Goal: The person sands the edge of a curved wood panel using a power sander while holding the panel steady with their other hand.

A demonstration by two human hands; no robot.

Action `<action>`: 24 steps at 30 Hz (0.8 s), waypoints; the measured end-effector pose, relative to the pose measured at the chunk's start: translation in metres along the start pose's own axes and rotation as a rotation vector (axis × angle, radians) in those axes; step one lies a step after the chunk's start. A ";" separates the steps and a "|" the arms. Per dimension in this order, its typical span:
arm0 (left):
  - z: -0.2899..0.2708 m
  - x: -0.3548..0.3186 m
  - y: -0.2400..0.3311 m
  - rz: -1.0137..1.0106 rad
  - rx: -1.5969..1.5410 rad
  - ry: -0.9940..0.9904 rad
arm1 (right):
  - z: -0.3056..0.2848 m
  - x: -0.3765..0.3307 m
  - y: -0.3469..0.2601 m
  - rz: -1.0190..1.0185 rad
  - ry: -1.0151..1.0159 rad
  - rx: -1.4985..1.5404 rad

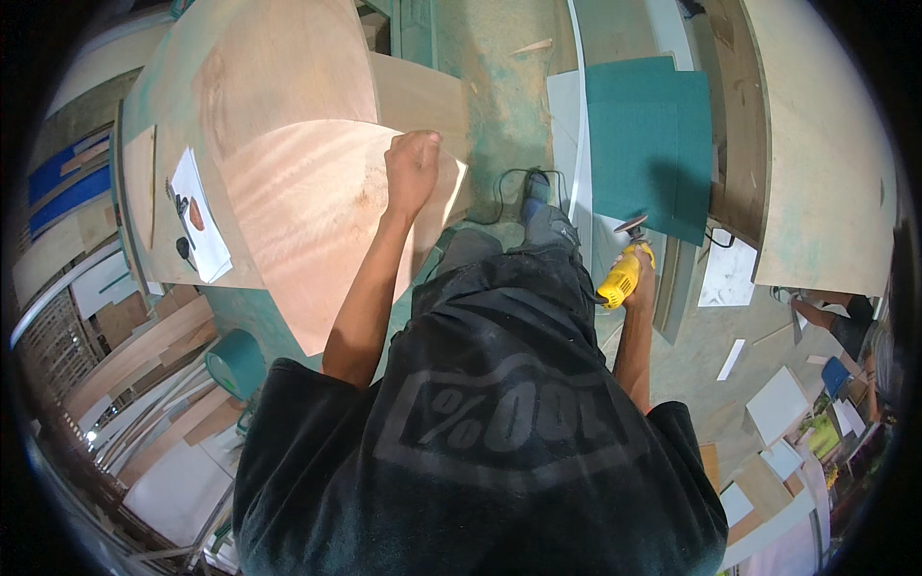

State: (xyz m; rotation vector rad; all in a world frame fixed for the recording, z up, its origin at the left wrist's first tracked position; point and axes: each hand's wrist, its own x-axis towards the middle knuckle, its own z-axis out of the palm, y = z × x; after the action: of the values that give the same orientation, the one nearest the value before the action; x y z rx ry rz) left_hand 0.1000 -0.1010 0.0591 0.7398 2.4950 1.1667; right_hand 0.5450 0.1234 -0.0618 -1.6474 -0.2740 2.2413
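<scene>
My left hand (413, 171) is closed, knuckles up, above the right part of a thin, pale reddish plywood sheet (303, 211). Whether those fingers hold anything or touch the sheet's edge is hidden. Curved along its far side, the sheet lies over a larger wooden panel (279, 72). On my right, my right hand (641, 278) is wrapped round a yellow angle grinder (619, 281). A round disc (630, 224) sits at the grinder's far end, pointing away from me near a green board (634, 125).
White paper (206, 245) with small dark items lies left of the sheet. A green bucket (235, 363) stands below it. A black cord (499, 192) loops by my foot (536, 192). At right are a large wooden panel (826, 163) and another person (855, 331).
</scene>
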 end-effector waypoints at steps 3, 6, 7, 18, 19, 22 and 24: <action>0.003 -0.018 0.016 0.190 0.423 -0.059 | 0.012 0.007 -0.007 -0.008 -0.034 -0.014; 0.019 -0.038 0.030 0.198 0.558 0.010 | 0.020 0.010 -0.011 0.005 -0.019 -0.026; 0.026 -0.042 0.026 0.177 0.529 0.031 | 0.020 0.010 -0.012 0.013 -0.020 -0.039; 0.071 -0.047 0.028 0.007 0.628 0.102 | 0.016 0.044 -0.022 -0.023 -0.059 -0.132; 0.070 -0.049 0.029 0.010 0.645 0.100 | 0.012 0.049 -0.027 0.010 -0.078 -0.149; 0.065 -0.052 0.030 0.029 0.638 0.089 | 0.020 0.065 -0.046 0.013 -0.102 -0.209; 0.065 -0.060 0.025 0.074 0.615 0.099 | 0.037 0.060 -0.052 -0.046 -0.106 -0.254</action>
State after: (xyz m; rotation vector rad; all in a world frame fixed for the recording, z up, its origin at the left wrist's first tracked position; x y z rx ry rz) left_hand 0.1875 -0.0807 0.0400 0.9400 2.9588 0.4416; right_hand 0.5026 0.1959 -0.0855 -1.6251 -0.6409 2.3413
